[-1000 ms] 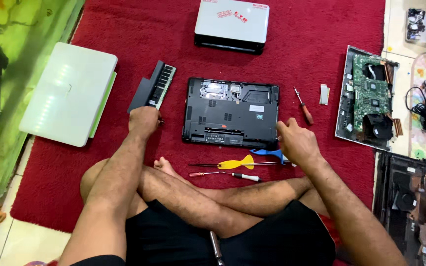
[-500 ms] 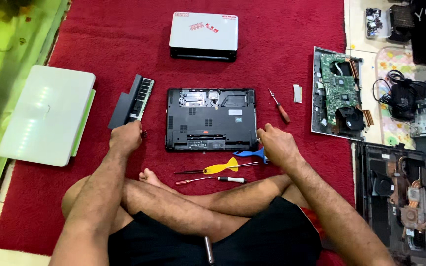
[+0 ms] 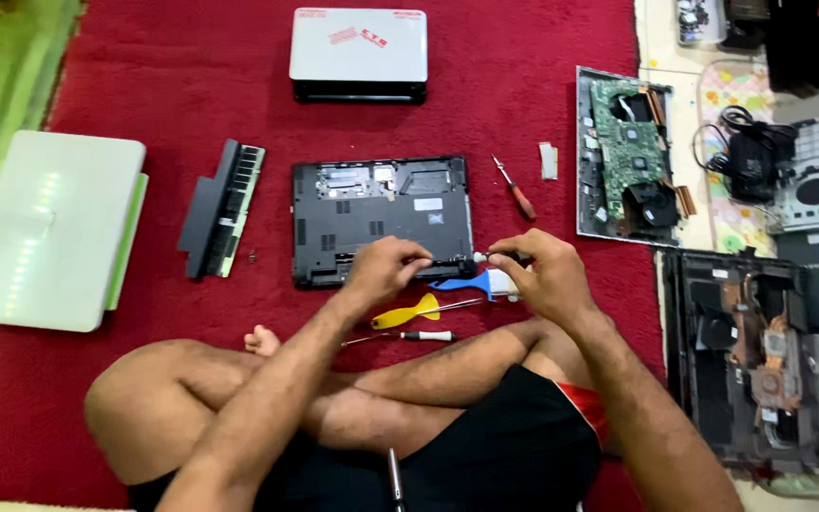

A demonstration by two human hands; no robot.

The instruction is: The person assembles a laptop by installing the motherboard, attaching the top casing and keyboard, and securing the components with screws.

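While the person sits cross-legged on the red carpet (image 3: 523,114), an upturned black laptop base (image 3: 381,220) is seen lying in front of the knees, its underside facing up. The left hand (image 3: 386,268) is laid on the near edge of this base, fingers curled down onto it; whether anything small is pinched there cannot be told. The right hand (image 3: 540,275) is held just beside the base's near right corner, its fingers closed around a small dark tool whose pale tip (image 3: 479,257) is pointed at that corner. Under this hand a blue plastic pry tool (image 3: 466,283) is partly covered, and a yellow pry tool (image 3: 408,314) and a thin black-and-white screwdriver (image 3: 409,337) are laid nearer the legs. A red-handled screwdriver (image 3: 516,194) is placed right of the base, a detached keyboard strip (image 3: 223,206) left of it, and a closed white laptop (image 3: 49,232) further left. A silver laptop (image 3: 359,49) is set beyond the base, and a green circuit board (image 3: 629,142) in an open tray off the carpet.
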